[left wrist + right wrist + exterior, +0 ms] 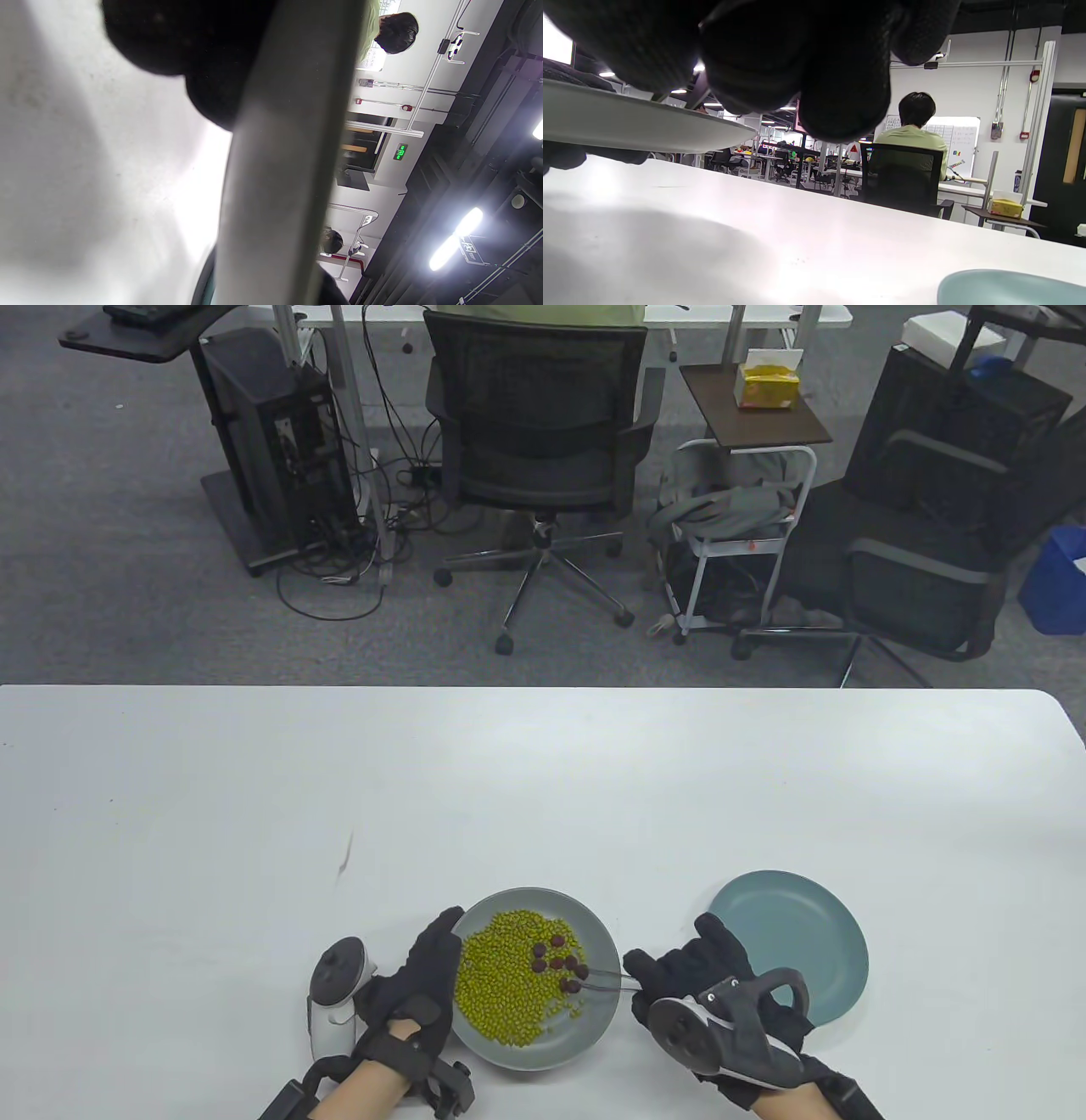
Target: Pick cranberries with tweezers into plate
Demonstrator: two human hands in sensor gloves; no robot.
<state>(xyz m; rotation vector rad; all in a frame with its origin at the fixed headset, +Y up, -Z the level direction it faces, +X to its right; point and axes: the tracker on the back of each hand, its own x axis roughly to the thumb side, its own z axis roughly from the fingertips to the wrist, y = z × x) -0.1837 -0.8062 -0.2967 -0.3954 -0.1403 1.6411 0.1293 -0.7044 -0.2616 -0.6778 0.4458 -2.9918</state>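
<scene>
— Where is the left hand (422, 984)?
— Low on the left, palm toward the centre, fingers stretched forward and laid along a rim; its tracker (333, 997) sits out to the left.
— And the right hand (708, 984)?
— Opposite, fingers curled, pinching tweezers (604, 978) that point left; its tracker (721, 1027) sits on top.

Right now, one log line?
right hand: metal tweezers at dark cranberries | left hand: steadies grey plate | blue plate: bare
</scene>
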